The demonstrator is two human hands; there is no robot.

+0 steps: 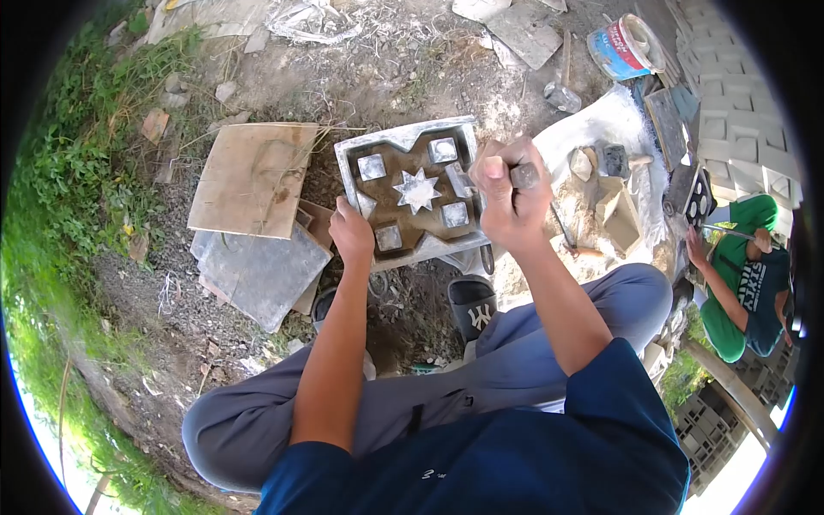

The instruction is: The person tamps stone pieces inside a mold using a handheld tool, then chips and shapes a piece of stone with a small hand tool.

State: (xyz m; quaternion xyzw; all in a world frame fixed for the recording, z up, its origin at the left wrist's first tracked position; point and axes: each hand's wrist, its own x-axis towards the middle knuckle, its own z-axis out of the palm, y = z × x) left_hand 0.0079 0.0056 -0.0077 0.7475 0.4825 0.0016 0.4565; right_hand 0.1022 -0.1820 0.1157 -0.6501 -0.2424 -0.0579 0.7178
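Note:
In front of me is a square metal block mould [417, 190], tilted a little, with a star-shaped core in its middle and several square cores around it. Brown, damp-looking material lies between the cores. My left hand [352, 232] grips the mould's lower left rim, thumb on top. Above the right side of the mould, my right hand [517, 202] is closed in a fist around a grey object with a rounded end [524, 176]. Most of that object is hidden by my fingers, so its kind cannot be made out.
Thin boards [253, 180] lie stacked on the left. To the right, a white sack [592, 124] bears powder, lumps and a trowel-like tool [562, 225]. A hammer [563, 94] and a paint bucket [627, 47] are farther back. Another person [747, 279] sits at right near stacked blocks [738, 103].

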